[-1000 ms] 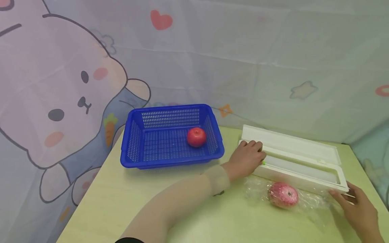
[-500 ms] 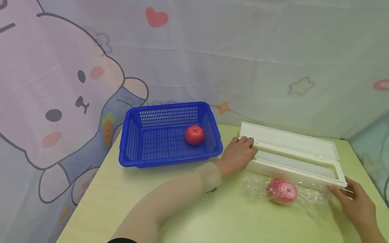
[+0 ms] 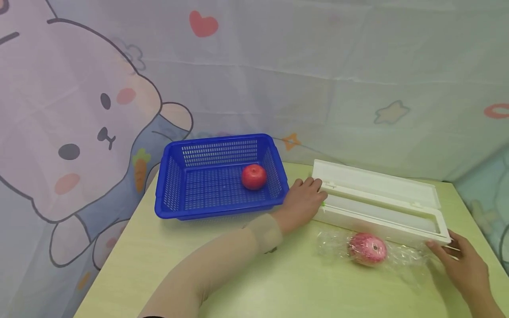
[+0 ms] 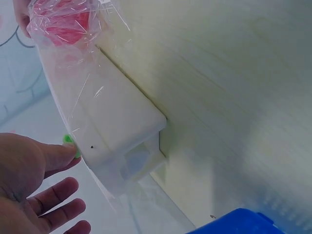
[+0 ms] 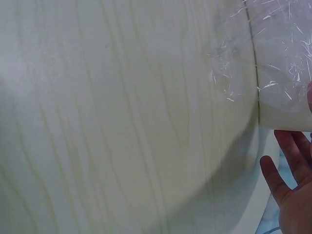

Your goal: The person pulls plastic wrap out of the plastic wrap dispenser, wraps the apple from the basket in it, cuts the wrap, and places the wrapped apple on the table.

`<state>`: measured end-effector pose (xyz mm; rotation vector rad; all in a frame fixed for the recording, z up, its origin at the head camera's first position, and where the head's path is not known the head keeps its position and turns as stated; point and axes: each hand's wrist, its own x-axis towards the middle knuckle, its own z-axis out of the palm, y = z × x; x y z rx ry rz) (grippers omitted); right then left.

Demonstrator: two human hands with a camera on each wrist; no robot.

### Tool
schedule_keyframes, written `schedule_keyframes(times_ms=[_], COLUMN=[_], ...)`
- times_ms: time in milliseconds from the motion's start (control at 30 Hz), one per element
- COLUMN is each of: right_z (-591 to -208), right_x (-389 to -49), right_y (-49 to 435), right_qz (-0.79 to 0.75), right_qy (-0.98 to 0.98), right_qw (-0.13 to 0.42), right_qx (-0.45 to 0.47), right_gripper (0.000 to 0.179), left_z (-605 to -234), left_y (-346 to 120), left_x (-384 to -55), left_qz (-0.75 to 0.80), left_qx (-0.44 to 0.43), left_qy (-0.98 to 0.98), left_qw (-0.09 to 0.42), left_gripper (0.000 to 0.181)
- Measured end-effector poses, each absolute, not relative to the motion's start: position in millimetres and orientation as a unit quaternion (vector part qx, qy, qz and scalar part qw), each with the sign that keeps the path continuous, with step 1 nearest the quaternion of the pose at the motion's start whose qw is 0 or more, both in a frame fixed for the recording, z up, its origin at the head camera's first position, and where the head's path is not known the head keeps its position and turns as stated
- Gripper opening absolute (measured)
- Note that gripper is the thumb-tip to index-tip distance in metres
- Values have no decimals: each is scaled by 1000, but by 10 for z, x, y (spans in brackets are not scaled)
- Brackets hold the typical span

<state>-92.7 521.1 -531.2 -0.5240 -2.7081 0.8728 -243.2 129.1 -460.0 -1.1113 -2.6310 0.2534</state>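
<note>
A long white cling film box with its lid swung up lies at the right, a pale film roll inside. My left hand is at the box's left end. In the left wrist view its thumb and forefinger pinch a small green slider on the box edge, the other fingers spread. My right hand holds the box's right end, thumb at the front and fingers behind the corner. In front of the box sits an apple wrapped in clear film that trails out both sides.
A blue plastic basket with a bare-looking red apple in it stands left of my left hand. Behind the table hangs a printed cloth with a cartoon animal.
My left hand has slid leftward along the box edge with the green slider, reaching near the left end. My right hand keeps its hold; the wrapped apple stays in place.
</note>
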Motion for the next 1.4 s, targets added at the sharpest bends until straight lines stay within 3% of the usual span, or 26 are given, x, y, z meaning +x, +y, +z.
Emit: schedule_keyframes(times_ms=[500,767,1033,1167,1400], right_z=[-5330,-5286,-5273,-5265,-5301], right_x=[-910,-888,-868,-841,-732], right_y=[5195,5225,5209,5228,5289], right_qz=[314,296,303,292,300], right_qy=[-927,-935,-934,-938,-936], right_qw=[134,106,106,94,123], right_qx=[-157,-163,-157,-161,-138], right_gripper=[78,79,80,81,73], left_z=[-4593,-4624,-4742,-4764,-4745], left_y=[1206,1242,1439,1501,1494], left_x=[-2419,-2425,-2427,-2467,-2458], left_qz=[89,90,92,90,10], left_qx=[-376,-371,-417,-430,-442], left_qy=[-914,-915,-892,-887,-891], left_qw=[124,133,146,142,104], left_gripper=[28,19,46,39,29])
